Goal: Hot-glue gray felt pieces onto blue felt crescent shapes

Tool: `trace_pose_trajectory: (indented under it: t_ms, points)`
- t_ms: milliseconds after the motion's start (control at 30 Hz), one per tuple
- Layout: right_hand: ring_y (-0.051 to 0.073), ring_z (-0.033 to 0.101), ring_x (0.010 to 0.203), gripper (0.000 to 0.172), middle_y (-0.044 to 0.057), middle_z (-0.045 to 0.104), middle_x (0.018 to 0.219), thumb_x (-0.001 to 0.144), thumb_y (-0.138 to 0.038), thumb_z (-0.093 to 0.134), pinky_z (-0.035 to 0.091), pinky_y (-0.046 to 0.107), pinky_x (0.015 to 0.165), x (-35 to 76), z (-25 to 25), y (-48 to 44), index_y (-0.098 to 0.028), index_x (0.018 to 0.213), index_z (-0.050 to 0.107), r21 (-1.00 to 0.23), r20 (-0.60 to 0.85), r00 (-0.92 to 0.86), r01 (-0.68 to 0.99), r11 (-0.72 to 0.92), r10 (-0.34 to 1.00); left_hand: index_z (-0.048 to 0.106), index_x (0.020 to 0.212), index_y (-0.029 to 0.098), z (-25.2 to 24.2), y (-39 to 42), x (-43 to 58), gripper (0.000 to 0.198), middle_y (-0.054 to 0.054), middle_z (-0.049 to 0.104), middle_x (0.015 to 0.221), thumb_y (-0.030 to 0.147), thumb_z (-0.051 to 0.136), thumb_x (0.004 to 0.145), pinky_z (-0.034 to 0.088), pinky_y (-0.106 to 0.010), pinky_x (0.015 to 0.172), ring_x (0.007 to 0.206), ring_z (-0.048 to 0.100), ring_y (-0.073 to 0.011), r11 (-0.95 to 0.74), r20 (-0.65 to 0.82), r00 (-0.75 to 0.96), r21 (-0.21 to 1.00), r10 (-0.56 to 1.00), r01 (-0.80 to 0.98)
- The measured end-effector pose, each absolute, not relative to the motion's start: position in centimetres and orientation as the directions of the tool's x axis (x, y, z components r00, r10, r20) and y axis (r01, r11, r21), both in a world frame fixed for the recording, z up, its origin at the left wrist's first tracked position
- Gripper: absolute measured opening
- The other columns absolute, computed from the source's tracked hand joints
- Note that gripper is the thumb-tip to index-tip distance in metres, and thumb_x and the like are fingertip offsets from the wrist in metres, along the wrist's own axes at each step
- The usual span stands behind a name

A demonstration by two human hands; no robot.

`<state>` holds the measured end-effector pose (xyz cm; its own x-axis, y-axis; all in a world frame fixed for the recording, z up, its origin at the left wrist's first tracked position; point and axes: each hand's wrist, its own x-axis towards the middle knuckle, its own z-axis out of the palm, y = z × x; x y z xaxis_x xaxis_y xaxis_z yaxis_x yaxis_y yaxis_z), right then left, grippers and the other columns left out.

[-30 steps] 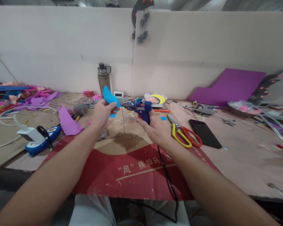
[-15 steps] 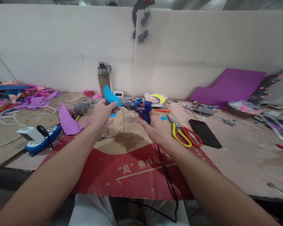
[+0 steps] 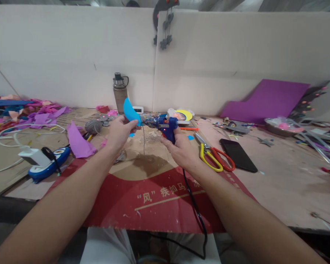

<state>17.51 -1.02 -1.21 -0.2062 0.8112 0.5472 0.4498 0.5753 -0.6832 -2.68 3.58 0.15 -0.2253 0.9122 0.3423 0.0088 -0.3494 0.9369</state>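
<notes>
Between the fingers of my left hand [image 3: 123,130] is a curved blue felt piece [image 3: 130,111], held up above the board. A thin grey strand of yarn [image 3: 144,143] hangs down from its lower right end. My right hand [image 3: 178,145] is wrapped round the handle of a blue hot glue gun [image 3: 169,128]. The gun's nozzle points left and meets the lower end of the blue piece; whether it touches I cannot tell. A black cord [image 3: 194,201] runs from the gun down over the table's front edge.
A red and tan cardboard sheet [image 3: 112,205] lies under my hands. On the right are scissors [image 3: 211,157] and a black phone [image 3: 238,155]. On the left lie a power strip [image 3: 48,167], purple felt [image 3: 78,143] and a grey yarn ball [image 3: 93,127]. A bottle [image 3: 120,91] stands behind.
The blue piece has shifted slightly right and tilted, its lower end closer to the glue gun's nozzle. My right hand has hardly moved.
</notes>
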Motion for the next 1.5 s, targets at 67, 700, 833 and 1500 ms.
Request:
trace_pose_trajectory:
  t_ms: [67, 700, 833, 1500]
  points:
    - [0.025, 0.057, 0.095, 0.036, 0.010, 0.064, 0.108, 0.086, -0.032, 0.052, 0.043, 0.042, 0.086, 17.52, -1.23, -1.02, -0.023, 0.121, 0.052, -0.681, 0.555, -0.202, 0.446, 0.580, 0.807, 0.063, 0.076, 0.016, 0.13, 3.59, -2.69, 0.018, -0.006, 0.068, 0.073, 0.025, 0.071, 0.063, 0.049, -0.027, 0.058, 0.060, 0.063, -0.0140, -0.353, 0.348, -0.215, 0.935, 0.912, 0.016]
    - [0.023, 0.057, 0.092, 0.038, 0.008, 0.063, 0.106, 0.086, -0.030, 0.052, 0.043, 0.039, 0.084, 17.73, -1.13, -0.92, -0.025, 0.124, 0.052, -0.678, 0.579, -0.179, 0.437, 0.592, 0.795, 0.065, 0.075, 0.017, 0.06, 3.47, -2.31, 0.018, -0.003, 0.067, 0.068, 0.025, 0.073, 0.061, 0.047, -0.025, 0.056, 0.056, 0.060, -0.0133, -0.382, 0.382, -0.178, 0.923, 0.907, 0.038]
    - [0.023, 0.057, 0.090, 0.039, 0.008, 0.063, 0.106, 0.086, -0.029, 0.052, 0.044, 0.038, 0.081, 17.72, -1.14, -0.98, -0.024, 0.125, 0.050, -0.693, 0.573, -0.171, 0.420, 0.585, 0.802, 0.065, 0.075, 0.018, 0.16, 3.27, -2.17, 0.019, -0.003, 0.067, 0.067, 0.025, 0.073, 0.060, 0.047, -0.026, 0.056, 0.057, 0.060, -0.0135, -0.374, 0.375, -0.185, 0.926, 0.908, 0.044]
    - [0.023, 0.057, 0.081, 0.034, 0.007, 0.062, 0.090, 0.085, -0.034, 0.053, 0.043, 0.037, 0.068, 17.98, -1.48, -0.61, -0.021, 0.117, 0.049, -0.742, 0.525, -0.130, 0.414, 0.527, 0.841, 0.066, 0.078, 0.017, 0.17, 2.82, -2.03, 0.015, -0.002, 0.067, 0.069, 0.026, 0.070, 0.066, 0.044, -0.024, 0.054, 0.058, 0.062, -0.0133, -0.426, 0.434, -0.091, 0.900, 0.896, 0.092]
